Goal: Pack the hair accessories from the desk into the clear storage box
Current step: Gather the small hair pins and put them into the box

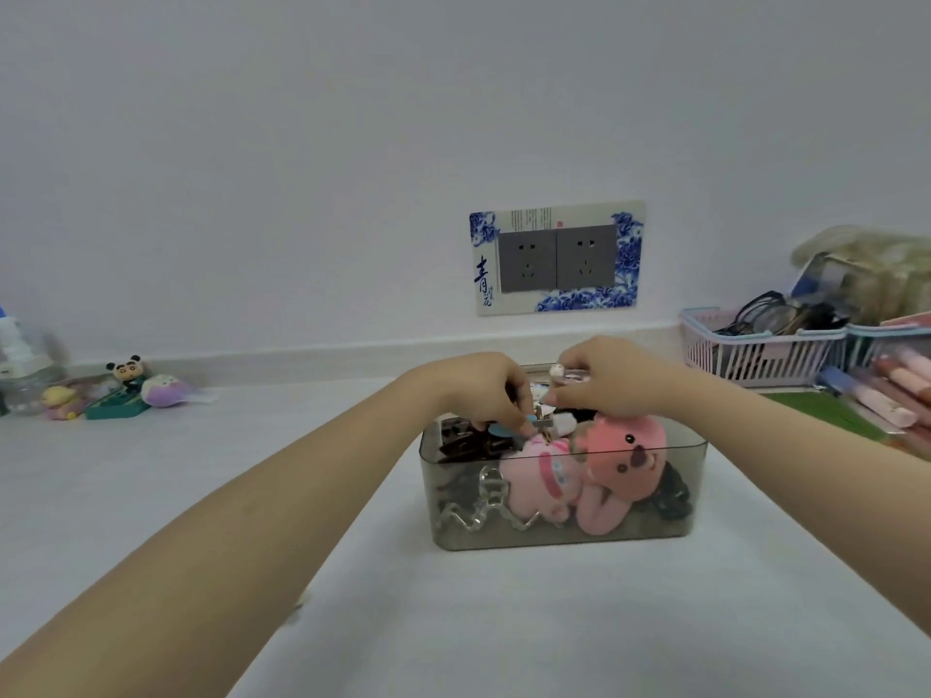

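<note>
head view: looks down two bare forearms meeting over the box, so both hands can work inside it.
desk: white, bare in front; no loose accessories seen near the box, so packing judged nearly done.
box: clear, smoky walls, open top, set square ahead within easy reach; already crowded.
plush: pink, lying on its side along the right half, head poking above the rim; takes most of the room.
clear clip: wavy, stood against the front wall, left of the plush.
dark clips: piled in the back left corner.
left hand: fingers curled down, pinching a small blue clip just above the contents, likely tucking it into a gap.
right hand: fingers curled, pinching a small pin with a pale bead over the back rim, probably next to go in.
</note>
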